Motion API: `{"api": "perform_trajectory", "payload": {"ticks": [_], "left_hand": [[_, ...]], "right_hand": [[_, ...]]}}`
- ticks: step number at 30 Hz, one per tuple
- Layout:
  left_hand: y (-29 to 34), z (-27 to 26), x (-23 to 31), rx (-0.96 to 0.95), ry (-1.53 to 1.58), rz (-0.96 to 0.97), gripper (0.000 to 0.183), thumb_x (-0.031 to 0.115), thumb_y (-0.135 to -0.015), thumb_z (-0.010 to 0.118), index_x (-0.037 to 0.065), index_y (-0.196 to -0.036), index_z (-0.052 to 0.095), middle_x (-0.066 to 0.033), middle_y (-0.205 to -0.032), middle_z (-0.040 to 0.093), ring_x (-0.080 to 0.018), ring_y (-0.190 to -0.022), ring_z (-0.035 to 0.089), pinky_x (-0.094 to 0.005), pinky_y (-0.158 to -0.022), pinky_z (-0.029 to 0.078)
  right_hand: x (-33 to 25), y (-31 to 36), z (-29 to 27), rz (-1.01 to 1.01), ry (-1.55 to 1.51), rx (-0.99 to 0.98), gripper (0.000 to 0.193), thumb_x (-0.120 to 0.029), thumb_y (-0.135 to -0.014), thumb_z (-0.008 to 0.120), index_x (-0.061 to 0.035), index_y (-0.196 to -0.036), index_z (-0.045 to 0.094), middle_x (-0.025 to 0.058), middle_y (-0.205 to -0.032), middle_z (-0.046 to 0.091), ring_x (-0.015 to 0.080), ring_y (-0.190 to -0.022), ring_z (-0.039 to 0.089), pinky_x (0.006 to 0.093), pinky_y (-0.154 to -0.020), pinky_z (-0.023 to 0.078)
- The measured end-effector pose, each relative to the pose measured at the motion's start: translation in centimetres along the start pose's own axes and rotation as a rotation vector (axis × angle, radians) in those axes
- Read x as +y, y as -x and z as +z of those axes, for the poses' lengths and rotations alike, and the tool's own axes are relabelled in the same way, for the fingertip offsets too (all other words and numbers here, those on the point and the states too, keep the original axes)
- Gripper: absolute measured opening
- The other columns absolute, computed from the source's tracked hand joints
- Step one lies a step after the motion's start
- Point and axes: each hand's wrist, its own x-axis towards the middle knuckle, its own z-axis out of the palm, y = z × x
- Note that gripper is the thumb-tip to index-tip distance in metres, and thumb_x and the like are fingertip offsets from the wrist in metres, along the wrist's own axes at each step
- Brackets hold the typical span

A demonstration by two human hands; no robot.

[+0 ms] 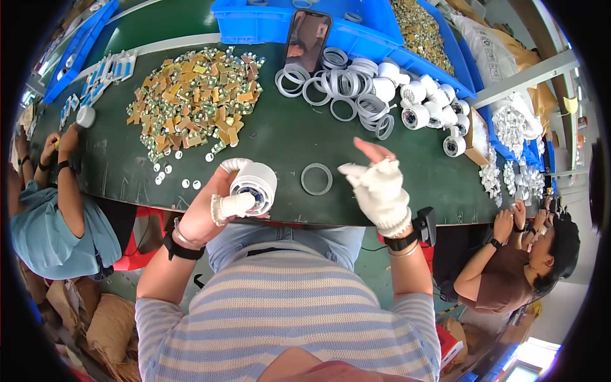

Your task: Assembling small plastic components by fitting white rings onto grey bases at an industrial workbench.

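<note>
1. At the left, a heap of small circuit boards lies on the green counter: flat, stiff rectangles in tan and green, sharp-cornered and probably light. They look best lifted by their edges.
2. Just below the heap are scattered white discs, thin and small, which would likely need a fingertip pinch.
3. The left hand is curled part-way closed around a white housing, its thumb, in a white cloth cover, lying across the open end.
4. That white housing is held above the counter's near edge. It is a short, smooth cylinder, seemingly hard plastic, with dark parts inside its mouth. I judge it light and rigid, a little slippery; the round outer wall is the safe hold, while the inner parts may be fragile.
5. To its right, a single translucent grey ring lies flat and apart on the counter. It appears smooth and perhaps slightly flexible; the rim offers the grip.
6. Behind it, similar rings overlap in a loose, tangled pile.
7. The right hand, in a white knit glove that leaves a finger bare, is open with fingers extended, grasping nothing visible, beside the single ring.
8. Farther right, more white housings lie jumbled, round-walled and likely to roll.
</note>
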Motion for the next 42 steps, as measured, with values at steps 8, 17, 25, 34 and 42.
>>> {"api": "perform_trajectory", "payload": {"ticks": [8,17,25,34,42], "left_hand": [[-0.6,0.0,0.6,0.043,-0.315,0.161,0.071,0.005,-0.085,0.082,0.011,-0.14,0.038,-0.0128,-0.133,0.06,-0.0209,-0.113,0.065,-0.0366,-0.098,0.054],[0.3,2.0,1.2,-0.123,-1.735,0.534,0.076,0.003,-0.072,0.084,0.011,-0.143,0.06,-0.0144,-0.108,0.067,-0.0339,-0.09,0.071,-0.0371,-0.078,0.06],[-1.9,2.0,-2.1,-0.206,0.027,0.092,0.091,0.032,-0.095,0.079,0.012,-0.166,0.026,-0.0092,-0.148,0.053,-0.0189,-0.128,0.06,-0.0337,-0.104,0.054],[-1.0,3.6,-2.8,-0.15,-0.085,0.074,0.118,0.002,-0.08,0.088,0.018,-0.17,0.015,-0.0049,-0.158,0.043,-0.0215,-0.143,0.048,-0.0384,-0.116,0.044],[-1.2,3.4,-3.9,-0.151,-0.169,0.193,0.114,-0.008,-0.084,0.083,0.021,-0.17,0.013,-0.007,-0.162,0.039,-0.021,-0.133,0.056,-0.0381,-0.106,0.053]], "right_hand": [[-3.7,2.4,1.6,0.071,-0.057,-0.089,0.023,-0.021,-0.083,0.082,-0.0155,-0.105,0.078,0.0085,-0.081,0.066,0.032,-0.077,0.064,0.0446,-0.074,0.053],[-6.0,1.1,0.3,-0.139,-0.055,-0.035,0.03,-0.009,-0.067,0.083,-0.0231,-0.093,0.074,0.0064,-0.114,0.069,0.029,-0.101,0.063,0.0445,-0.085,0.05],[-8.3,1.0,-1.7,0.568,-1.582,-0.21,0.02,-0.007,-0.099,0.067,0.0042,-0.115,0.064,0.0172,-0.099,0.074,0.0202,-0.079,0.069,0.0332,-0.075,0.058],[-8.6,0.4,-1.5,0.48,-1.292,-0.166,0.023,-0.005,-0.099,0.067,0.0028,-0.121,0.064,0.0181,-0.099,0.075,0.0193,-0.081,0.071,0.0321,-0.075,0.058],[-8.6,0.4,-1.0,0.408,-1.268,-0.139,0.023,-0.005,-0.099,0.066,0.0029,-0.12,0.064,0.0179,-0.098,0.075,0.0206,-0.081,0.073,0.034,-0.074,0.06]]}}
